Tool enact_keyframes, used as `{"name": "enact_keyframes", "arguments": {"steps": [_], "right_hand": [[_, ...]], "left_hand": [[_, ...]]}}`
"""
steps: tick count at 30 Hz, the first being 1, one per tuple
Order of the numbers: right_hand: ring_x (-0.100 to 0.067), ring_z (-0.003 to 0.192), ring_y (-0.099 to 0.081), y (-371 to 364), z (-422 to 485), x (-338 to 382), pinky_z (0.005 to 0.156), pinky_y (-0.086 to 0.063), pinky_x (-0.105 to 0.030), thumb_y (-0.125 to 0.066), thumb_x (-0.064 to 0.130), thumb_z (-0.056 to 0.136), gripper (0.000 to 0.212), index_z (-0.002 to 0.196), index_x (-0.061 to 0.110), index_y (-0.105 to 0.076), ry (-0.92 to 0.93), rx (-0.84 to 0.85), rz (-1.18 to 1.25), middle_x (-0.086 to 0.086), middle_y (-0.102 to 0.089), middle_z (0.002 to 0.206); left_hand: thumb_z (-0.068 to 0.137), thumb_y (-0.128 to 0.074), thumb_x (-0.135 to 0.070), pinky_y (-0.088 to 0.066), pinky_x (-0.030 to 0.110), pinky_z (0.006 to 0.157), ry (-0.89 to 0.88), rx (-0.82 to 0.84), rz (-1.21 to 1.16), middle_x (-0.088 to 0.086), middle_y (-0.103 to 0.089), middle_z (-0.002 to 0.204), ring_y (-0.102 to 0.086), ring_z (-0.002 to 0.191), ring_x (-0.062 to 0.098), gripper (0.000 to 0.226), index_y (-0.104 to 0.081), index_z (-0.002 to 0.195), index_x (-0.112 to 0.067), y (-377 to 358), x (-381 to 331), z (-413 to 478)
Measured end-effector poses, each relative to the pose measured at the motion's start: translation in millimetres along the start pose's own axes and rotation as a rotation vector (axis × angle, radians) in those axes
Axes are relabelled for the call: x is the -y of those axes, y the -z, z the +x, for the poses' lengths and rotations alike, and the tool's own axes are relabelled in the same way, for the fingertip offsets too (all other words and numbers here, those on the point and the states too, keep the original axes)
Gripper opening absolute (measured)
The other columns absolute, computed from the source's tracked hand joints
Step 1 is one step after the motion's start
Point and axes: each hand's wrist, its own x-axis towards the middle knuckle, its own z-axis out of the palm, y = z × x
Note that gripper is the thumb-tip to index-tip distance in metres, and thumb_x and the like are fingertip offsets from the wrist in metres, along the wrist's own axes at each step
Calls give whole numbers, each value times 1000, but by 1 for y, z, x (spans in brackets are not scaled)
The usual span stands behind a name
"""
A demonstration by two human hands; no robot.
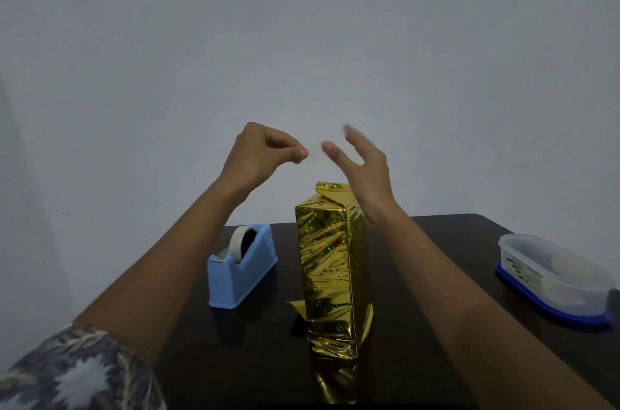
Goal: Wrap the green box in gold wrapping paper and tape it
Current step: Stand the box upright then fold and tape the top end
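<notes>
While a blue tape dispenser (241, 270) sits just left of it and a clear lidded container (553, 275) lies well apart at the right, the gold-wrapped box (330, 275) stands on end mid-table (235, 359). Its long axis is vertical, its folded paper end up, and a loose flap juts out low on its left. The right wrist crosses its upper right corner. Above it, the left grip (265, 151) pinches a faint pale strip (315, 154). The right grip (365, 168) is blurred, its fingers spread.
</notes>
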Motion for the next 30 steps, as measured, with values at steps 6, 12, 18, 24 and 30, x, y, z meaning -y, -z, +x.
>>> {"name": "enact_keyframes", "arguments": {"steps": [6, 12, 18, 24, 30], "right_hand": [[-28, 118, -48, 15, 7, -17, 91, -46, -34, -50, 20, 94, 55, 144, 14, -27, -542, 98, -22, -14, -42, 138], [-16, 67, -43, -9, 9, -29, 38, -39, -19, -56, 17, 89, 27, 111, 14, -41, -631, 142, 26, -8, -44, 82], [-18, 67, -48, -9, 2, -36, 40, -41, -23, -64, 19, 83, 34, 106, 11, -41, -586, 103, 91, -8, -46, 78], [-21, 69, -55, 10, -6, -29, 36, -44, -20, -71, 13, 78, 40, 111, -3, -54, -567, 80, 138, -15, -54, 87], [-22, 100, -56, 26, -2, -36, 73, -51, -30, -78, 36, 72, 75, 126, 4, -38, -446, 101, -101, -11, -53, 110]], "left_hand": [[81, -71, -18, -42, 17, 77, 140, -132, -204, -11, -70, 76, -62, 76, -9, 7, -71, 75, -19, 10, 18, -10], [80, -73, -22, -49, 34, 88, 367, -58, -411, -5, -72, 77, -67, 86, 9, 6, -70, 80, -17, -4, 28, -21], [72, -79, -35, -52, 33, 77, 684, 113, -638, -10, -68, 75, -67, 84, 9, 18, -66, 80, -25, -7, 40, -21], [73, -78, -32, -53, 34, 70, 734, 151, -668, -7, -66, 71, -65, 83, 12, 17, -66, 80, -22, -18, 39, -23], [77, -75, -28, -53, 36, 83, 533, -138, -801, -3, -68, 106, -64, 102, 14, 35, -64, 108, -14, -25, 30, -34]]}}
